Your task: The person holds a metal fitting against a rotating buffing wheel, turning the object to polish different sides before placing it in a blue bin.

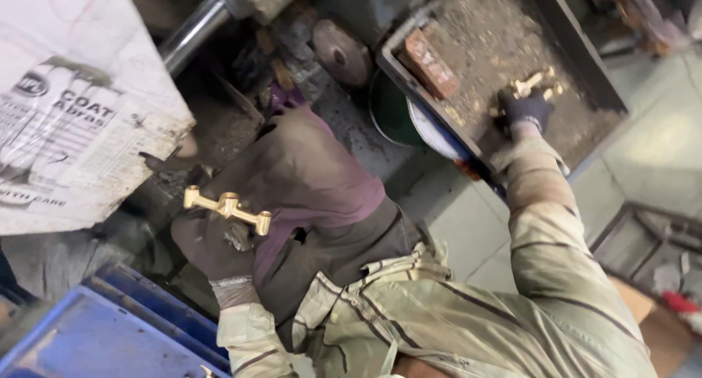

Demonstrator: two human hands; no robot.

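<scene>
— Where's the brass fitting [227, 207] and how does it lie?

— Lower left of centre in the frame, held in the gloved left hand [212, 246], whose fingers are closed round its underside. Its long axis runs from upper left down to lower right, only slightly tilted, with a knob at each end and a raised hub in the middle.

— And the other hand?

— The gloved right hand [525, 109] is stretched out to the upper right, inside a metal tray [585, 71] of gritty material. Its fingers are closed on a second brass fitting [535, 84], which points up and to the right.

— Anything nearby?

— A brick [428, 62] lies in the tray's upper left, a blue crate [95, 334] sits at the bottom left, and a worn printed sheet [73, 107] fills the upper left.
</scene>
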